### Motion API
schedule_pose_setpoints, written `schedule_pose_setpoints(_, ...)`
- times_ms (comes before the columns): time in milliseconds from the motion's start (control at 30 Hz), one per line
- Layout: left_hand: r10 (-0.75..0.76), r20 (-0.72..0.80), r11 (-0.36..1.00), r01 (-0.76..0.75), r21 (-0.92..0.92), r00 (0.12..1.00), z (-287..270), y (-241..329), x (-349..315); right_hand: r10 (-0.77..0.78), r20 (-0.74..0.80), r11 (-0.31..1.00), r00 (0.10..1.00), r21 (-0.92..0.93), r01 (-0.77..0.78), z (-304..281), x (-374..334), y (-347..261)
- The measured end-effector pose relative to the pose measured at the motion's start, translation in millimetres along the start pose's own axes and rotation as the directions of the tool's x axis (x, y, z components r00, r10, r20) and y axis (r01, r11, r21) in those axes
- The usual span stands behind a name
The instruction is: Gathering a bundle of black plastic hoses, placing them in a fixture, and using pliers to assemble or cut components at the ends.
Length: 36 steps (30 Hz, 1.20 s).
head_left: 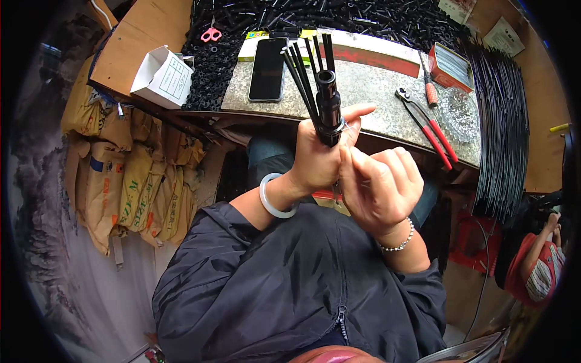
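Observation:
My left hand [316, 158], with a pale bangle at the wrist, is closed round a black hollow cylindrical fitting [328, 106] and several thin black rods [302, 81]. The fitting stands upright with its round open end up. The rods fan out beside and behind it. One finger of this hand sticks out to the right. Close against it, my right hand [387, 190] has thumb and fingertips pinched together below the fitting. A thin pale strand seems to show near the fingertips, but what the pinch holds is too small to make out.
The workbench [375, 115] bears a phone [269, 69], red-handled cutters [426, 130], a screwdriver [431, 94], a clear glass dish [458, 115] and a long box [369, 51]. Black parts [242, 21] heap behind; long black rods [501, 121] hang right. Sacks [133, 181] stand left; another person [544, 266] sits right.

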<state>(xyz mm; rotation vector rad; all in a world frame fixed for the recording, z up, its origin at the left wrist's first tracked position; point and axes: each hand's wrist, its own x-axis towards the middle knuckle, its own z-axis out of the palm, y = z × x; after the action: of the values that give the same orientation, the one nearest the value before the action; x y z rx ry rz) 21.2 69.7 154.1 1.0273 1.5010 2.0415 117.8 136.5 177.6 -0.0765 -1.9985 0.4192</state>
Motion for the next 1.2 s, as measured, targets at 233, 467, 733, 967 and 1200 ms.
schedule_pose_setpoints(233, 0.106, 0.084, 0.989, -0.113, 0.097, 0.991, -3.6, -3.6, -0.7, 0.554, 0.202, 0.627, 0.807, 0.537, -0.565, -14.5, -6.5, -3.6)
schedule_pose_setpoints(467, -0.046, 0.027, 0.998, 0.047, -0.040, 0.999, -7.4, 4.2, -1.7, -0.057, -0.257, 0.946, 0.965, 0.296, 0.135, -88.4, 5.1, -48.6)
schedule_pose_setpoints(733, -0.036, 0.080, 0.999, 0.035, 0.011, 0.996, -14.2, -2.8, 1.7, -0.197, -0.121, 0.979, 0.973, 0.033, 0.202, -94.3, -20.7, -4.2)
schedule_pose_setpoints(967, -0.042, 0.067, 0.999, 0.042, 0.005, 0.997, -7.3, 0.2, 6.0, 0.313, 0.207, 0.801, 0.927, -0.582, -0.141, -64.3, -75.8, 146.3)
schedule_pose_setpoints(1200, -0.049, 0.028, 0.999, 0.049, 0.007, 0.998, -11.5, -1.5, 10.4, 0.483, 0.275, 0.848, 0.831, -0.385, -0.365, -71.4, -72.0, 139.4)
